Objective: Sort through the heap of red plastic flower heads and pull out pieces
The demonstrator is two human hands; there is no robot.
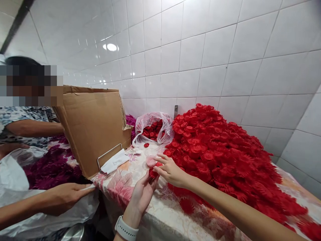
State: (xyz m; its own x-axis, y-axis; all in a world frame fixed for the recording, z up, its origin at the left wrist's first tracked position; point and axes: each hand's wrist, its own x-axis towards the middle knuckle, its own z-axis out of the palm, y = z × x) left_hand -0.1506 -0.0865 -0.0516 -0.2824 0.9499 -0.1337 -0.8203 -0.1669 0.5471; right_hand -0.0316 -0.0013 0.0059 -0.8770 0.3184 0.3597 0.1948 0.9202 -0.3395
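Note:
My left hand (pixel 142 191), with a white watch (pixel 126 229) on its wrist, is palm up at the table's front edge, its fingers closed around a red frilled flower (pixel 152 173). My right hand (pixel 173 171) reaches in from the right, and its thumb and fingers close on a bit of red at the top of that flower. Whether this is a separate piece is hidden by the fingers. Just beyond the fingertips sits a small round pinkish dish (pixel 150 162). A large heap of red frilled flowers (pixel 213 154) rises right beside my right hand.
A clear plastic bag (pixel 168 129) of red pieces lies open near the tiled wall. One loose red piece (pixel 146 145) lies before it. Left stand a cardboard sheet (pixel 92 130) and a wire holder (pixel 99 162) with white paper. Beyond, another person handles a white sack (pixel 75 207) near purple flowers (pixel 50 167).

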